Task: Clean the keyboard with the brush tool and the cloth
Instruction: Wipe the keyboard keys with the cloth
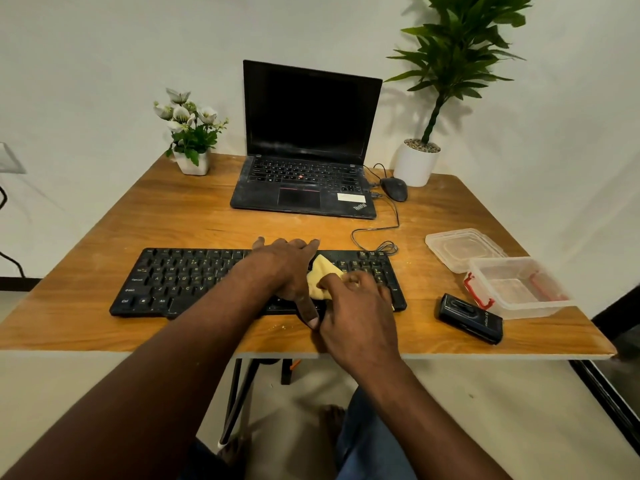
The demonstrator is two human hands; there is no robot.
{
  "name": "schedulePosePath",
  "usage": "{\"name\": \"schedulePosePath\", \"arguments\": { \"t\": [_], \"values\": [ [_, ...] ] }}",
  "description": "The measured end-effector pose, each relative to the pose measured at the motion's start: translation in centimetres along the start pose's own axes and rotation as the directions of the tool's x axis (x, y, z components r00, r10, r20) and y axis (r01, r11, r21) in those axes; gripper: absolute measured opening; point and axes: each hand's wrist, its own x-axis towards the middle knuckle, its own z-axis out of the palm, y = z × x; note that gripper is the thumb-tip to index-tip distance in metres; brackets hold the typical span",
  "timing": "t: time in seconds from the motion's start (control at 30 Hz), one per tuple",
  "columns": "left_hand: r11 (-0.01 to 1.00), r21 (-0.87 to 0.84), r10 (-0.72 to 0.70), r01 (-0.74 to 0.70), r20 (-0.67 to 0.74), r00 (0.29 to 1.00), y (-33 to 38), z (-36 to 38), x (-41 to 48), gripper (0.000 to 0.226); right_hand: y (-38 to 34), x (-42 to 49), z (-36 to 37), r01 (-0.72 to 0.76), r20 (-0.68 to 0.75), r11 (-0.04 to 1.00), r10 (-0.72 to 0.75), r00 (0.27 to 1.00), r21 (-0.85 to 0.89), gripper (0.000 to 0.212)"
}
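We see both hands meeting over the right half of the black rectangular keyboard point(194, 280), which lies flat along the near edge of the brown wooden table point(173, 216). The left hand point(287, 268) lies spread, palm down, across the keys, its fingers reaching to the keyboard's far edge and its thumb hanging over the near edge. The right hand point(353, 306) sits just right of it, touching it, with its fingers curled and pinched on the crumpled pale yellow cloth point(322, 271). The cloth rests on the keys between the two hands, a corner of it poking out beyond the right hand's knuckles.

Right of the right hand, near the table's front edge, lies a small black oblong case point(469, 318); we cannot tell whether it is the brush tool. Just beyond it stands an open clear plastic box with red clips point(519, 289), and its clear lid point(464, 247) lies touching the box on the far side. Well beyond the hands sits an open black laptop point(304, 147) with a dark screen, a black corded mouse point(394, 188) to its right.
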Motion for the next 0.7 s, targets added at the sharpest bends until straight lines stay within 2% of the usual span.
{"name": "schedulePosePath", "arguments": {
  "t": [0.1,0.3,0.47,0.7],
  "values": [
    [1.0,-0.007,0.0,0.0,0.016,1.0,0.0,-0.1,0.1,0.157,0.2,-0.8,-0.1,-0.006,0.008,1.0,0.006,1.0,0.024,0.038],
    [1.0,-0.005,0.002,-0.001,0.015,1.0,0.1,-0.3,0.0,0.154,0.1,0.8,-0.1,-0.014,0.015,1.0,0.014,1.0,0.021,0.045],
    [1.0,-0.001,-0.003,0.003,0.01,1.0,0.0,-0.1,0.0,0.154,0.1,-0.5,0.1,-0.015,0.039,0.999,0.013,0.999,0.049,0.04],
    [1.0,-0.007,-0.006,0.006,0.034,0.999,0.0,-0.3,0.0,0.16,1.8,1.6,0.4,-0.028,-0.026,1.0,0.028,0.999,0.001,0.043]
  ]
}}
